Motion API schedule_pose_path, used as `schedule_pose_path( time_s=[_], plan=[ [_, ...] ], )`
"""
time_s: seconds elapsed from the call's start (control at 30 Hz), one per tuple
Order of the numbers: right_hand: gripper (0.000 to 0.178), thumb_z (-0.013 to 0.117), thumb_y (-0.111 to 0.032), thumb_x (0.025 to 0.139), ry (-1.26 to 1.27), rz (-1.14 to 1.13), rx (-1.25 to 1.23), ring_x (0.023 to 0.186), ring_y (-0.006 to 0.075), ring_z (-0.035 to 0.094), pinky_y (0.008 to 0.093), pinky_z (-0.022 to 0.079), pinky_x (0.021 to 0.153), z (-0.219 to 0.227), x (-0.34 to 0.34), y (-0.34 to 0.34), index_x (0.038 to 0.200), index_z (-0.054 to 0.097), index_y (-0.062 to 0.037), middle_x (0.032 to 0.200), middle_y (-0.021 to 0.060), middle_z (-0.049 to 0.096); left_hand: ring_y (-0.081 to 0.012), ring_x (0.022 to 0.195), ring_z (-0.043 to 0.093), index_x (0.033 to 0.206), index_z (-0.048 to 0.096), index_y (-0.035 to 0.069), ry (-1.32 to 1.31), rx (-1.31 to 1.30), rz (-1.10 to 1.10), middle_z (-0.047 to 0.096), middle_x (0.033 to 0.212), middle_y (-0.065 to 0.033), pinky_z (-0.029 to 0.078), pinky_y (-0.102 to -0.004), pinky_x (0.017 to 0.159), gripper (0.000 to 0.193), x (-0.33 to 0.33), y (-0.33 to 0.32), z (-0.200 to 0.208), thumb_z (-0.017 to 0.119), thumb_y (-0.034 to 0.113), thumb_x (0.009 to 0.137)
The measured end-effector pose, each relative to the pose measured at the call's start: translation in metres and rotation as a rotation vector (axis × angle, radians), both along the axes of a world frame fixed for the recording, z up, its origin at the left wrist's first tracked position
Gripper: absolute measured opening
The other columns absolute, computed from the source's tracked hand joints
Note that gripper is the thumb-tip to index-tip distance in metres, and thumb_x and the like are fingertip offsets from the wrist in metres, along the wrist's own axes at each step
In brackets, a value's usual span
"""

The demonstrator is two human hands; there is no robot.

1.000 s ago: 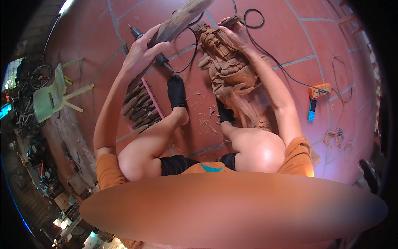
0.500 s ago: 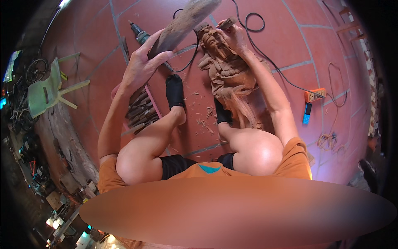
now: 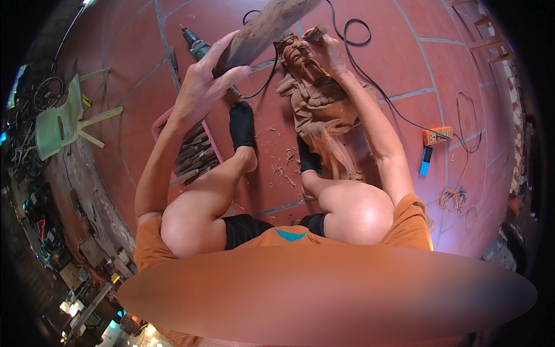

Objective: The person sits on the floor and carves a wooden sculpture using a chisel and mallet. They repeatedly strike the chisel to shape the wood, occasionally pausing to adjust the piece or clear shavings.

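My left hand (image 3: 203, 87) is wrapped round the lower end of a thick wooden mallet (image 3: 263, 32), which slants up and right past the top edge of the view. A carved wooden statue (image 3: 324, 113) of a bearded figure lies on the floor, its head at the far end. Close by that head, my right hand (image 3: 330, 56) grips a wood-handled chisel (image 3: 315, 33). Only the handle's end shows; fingers hide the blade. The mallet is held above the floor, left of the chisel and apart from it.
A pink tray (image 3: 215, 144) of wooden-handled tools lies beside my left leg. Beyond it rests a corded power tool (image 3: 198, 47). Wood shavings (image 3: 280, 172) lie between my feet. An orange power strip (image 3: 437, 135), blue phone (image 3: 426, 161) and cables are at right, a green chair (image 3: 58, 127) at left.
My left hand has moved slightly up and to the right with the mallet. My right hand and the chisel stay by the statue's head.
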State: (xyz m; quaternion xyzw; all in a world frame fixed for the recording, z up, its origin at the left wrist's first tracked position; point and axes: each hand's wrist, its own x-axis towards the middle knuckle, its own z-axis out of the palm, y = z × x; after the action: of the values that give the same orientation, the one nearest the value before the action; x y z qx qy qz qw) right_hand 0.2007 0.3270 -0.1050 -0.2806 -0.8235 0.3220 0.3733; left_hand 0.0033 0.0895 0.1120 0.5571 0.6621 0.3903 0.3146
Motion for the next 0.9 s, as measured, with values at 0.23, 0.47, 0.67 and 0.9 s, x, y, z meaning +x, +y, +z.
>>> schedule_pose_path(
  time_s=[0.23, 0.47, 0.67, 0.9],
  plan=[
    [0.022, 0.076, -0.020, 0.093, -0.017, 0.015, 0.006, 0.083, 0.0308, 0.076, 0.0394, 0.057, 0.068, 0.002, -0.001, -0.004, 0.110, 0.068, -0.0101, 0.092, 0.0123, 0.076, -0.0137, 0.113, 0.059, 0.153, 0.046, 0.007, 0.005, 0.090, 0.006, 0.066, 0.125, -0.0079, 0.047, -0.0304, 0.101, 0.063, 0.019, 0.009, -0.011, 0.073, 0.017, 0.096],
    [0.022, 0.077, -0.021, 0.092, -0.054, 0.032, 0.030, 0.084, 0.0296, 0.076, 0.0381, 0.058, 0.070, 0.009, 0.004, -0.004, 0.109, 0.069, -0.0091, 0.092, 0.0137, 0.076, -0.0150, 0.110, 0.061, 0.154, 0.043, 0.009, 0.113, 0.082, -0.059, 0.068, 0.123, -0.0104, 0.049, -0.0333, 0.099, 0.064, 0.019, 0.014, -0.022, 0.072, 0.018, 0.098],
    [0.021, 0.078, -0.022, 0.091, -0.013, 0.030, -0.004, 0.082, 0.0325, 0.074, 0.0393, 0.056, 0.067, -0.004, 0.002, -0.005, 0.105, 0.070, -0.0082, 0.089, 0.0170, 0.073, -0.0285, 0.108, 0.070, 0.155, 0.041, 0.014, 0.319, 0.124, -0.050, 0.071, 0.118, -0.0214, 0.053, -0.0381, 0.095, 0.068, 0.024, 0.020, -0.027, 0.073, 0.020, 0.096],
    [0.023, 0.081, -0.023, 0.087, -0.082, -0.021, 0.065, 0.080, 0.0364, 0.072, 0.0422, 0.056, 0.067, -0.010, 0.001, -0.002, 0.098, 0.070, -0.0069, 0.086, 0.0180, 0.072, -0.0374, 0.107, 0.071, 0.156, 0.040, 0.016, 0.385, -0.092, -0.079, 0.070, 0.115, -0.0254, 0.054, -0.0423, 0.090, 0.070, 0.021, 0.023, -0.034, 0.073, 0.027, 0.095]
  ],
)
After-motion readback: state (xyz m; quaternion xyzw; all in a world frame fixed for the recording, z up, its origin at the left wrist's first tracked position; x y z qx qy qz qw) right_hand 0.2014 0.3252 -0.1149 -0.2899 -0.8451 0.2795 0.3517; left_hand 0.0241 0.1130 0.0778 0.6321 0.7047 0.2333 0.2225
